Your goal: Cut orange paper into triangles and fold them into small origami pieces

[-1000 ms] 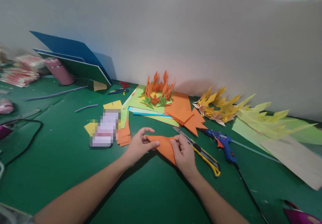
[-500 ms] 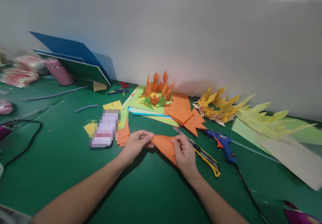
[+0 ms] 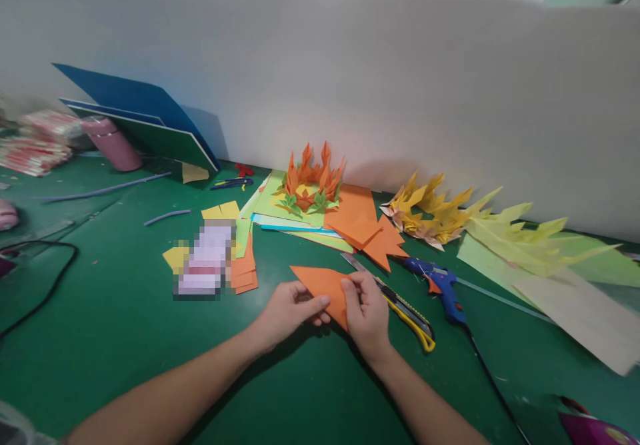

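A folded piece of orange paper (image 3: 323, 281) is held between both hands above the green table. My left hand (image 3: 293, 308) pinches its lower left edge, thumb on top and fingers beneath. On the other side my right hand (image 3: 367, 312) grips the right edge, with the thumb pressed on the face of the paper. The paper's pointed corner sticks out up and to the left. Beside my right hand lies a utility knife (image 3: 407, 315) with a yellow handle, its blade out. Small orange paper pieces (image 3: 244, 275) lie beyond my left hand.
A phone (image 3: 205, 258) lies on yellow paper at left. Behind stand an orange folded-paper crown (image 3: 313, 182) and yellow paper crowns (image 3: 430, 208). A blue glue gun (image 3: 445, 288) trails its cord at right. Blue boards (image 3: 135, 95) and a pink bottle (image 3: 113, 144) lean at far left.
My left hand has shifted from the paper's upper left tip to its lower edge, leaving that tip free. My right hand keeps its hold on the right side.
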The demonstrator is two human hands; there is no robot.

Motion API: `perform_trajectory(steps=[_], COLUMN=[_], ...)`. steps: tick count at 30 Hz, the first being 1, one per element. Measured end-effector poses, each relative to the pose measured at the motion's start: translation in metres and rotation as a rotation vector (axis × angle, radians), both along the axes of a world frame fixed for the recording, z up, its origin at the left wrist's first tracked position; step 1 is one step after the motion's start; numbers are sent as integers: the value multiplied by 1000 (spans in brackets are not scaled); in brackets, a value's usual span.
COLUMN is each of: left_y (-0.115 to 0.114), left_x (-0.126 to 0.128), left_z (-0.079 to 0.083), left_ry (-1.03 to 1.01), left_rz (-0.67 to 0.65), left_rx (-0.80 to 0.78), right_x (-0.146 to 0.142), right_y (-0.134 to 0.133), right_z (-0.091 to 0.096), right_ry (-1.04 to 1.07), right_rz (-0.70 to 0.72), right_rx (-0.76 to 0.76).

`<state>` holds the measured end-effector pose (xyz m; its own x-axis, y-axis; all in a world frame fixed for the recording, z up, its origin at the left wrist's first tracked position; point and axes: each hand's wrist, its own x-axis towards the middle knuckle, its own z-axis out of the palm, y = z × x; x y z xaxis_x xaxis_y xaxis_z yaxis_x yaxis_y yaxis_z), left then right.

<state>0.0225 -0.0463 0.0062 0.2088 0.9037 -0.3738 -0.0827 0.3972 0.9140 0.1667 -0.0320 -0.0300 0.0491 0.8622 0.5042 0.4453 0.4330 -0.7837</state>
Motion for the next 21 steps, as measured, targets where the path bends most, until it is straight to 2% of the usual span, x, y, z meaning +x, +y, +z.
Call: perform_trajectory(steps=[5,12,18,21], left_y=[2,9,10,11], left_x=[-3,-13,-15,-17], left_z=[-3,-4,-4,-6], left_ry=[139,186,150,174], left_rz=[31,22,150,199], left_rx=[-3,128,221,231], right_x=[-2,-2,-2,-2], right_y=[0,0,0,0], right_z=[2,6,5,5], right_ry=[-2,44,6,-26], right_rz=[4,97,129,190], right_rx=[-10,-90,-105,-126])
